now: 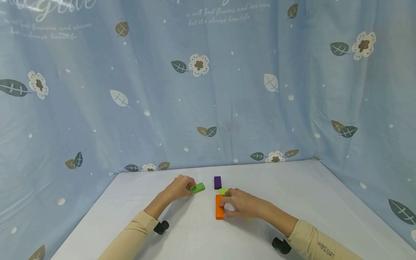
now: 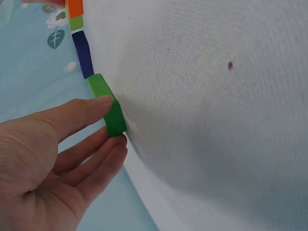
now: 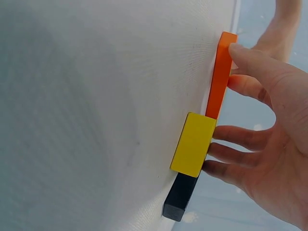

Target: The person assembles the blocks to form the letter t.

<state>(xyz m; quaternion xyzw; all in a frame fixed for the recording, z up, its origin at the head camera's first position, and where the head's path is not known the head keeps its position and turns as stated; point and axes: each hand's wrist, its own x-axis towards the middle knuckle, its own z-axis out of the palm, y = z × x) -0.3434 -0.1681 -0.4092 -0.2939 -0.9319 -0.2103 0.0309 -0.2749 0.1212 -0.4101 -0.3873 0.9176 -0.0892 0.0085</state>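
The fingers of the left hand are clamped on a green block, thumb against its broad face, to the left of the orange block and farther away. The thumb and index finger of the right hand pinch the orange block itself; its other fingers are spread to the right of it, behind a yellow block. A dark block sits farther right of the orange block. A lime block is just beyond the orange block, a purple block beyond that, all on the table.

The blocks look light, stiff and smooth, perhaps slightly slippery; a gentle thumb-and-finger pinch across the long sides, near the middle, should hold each one level.
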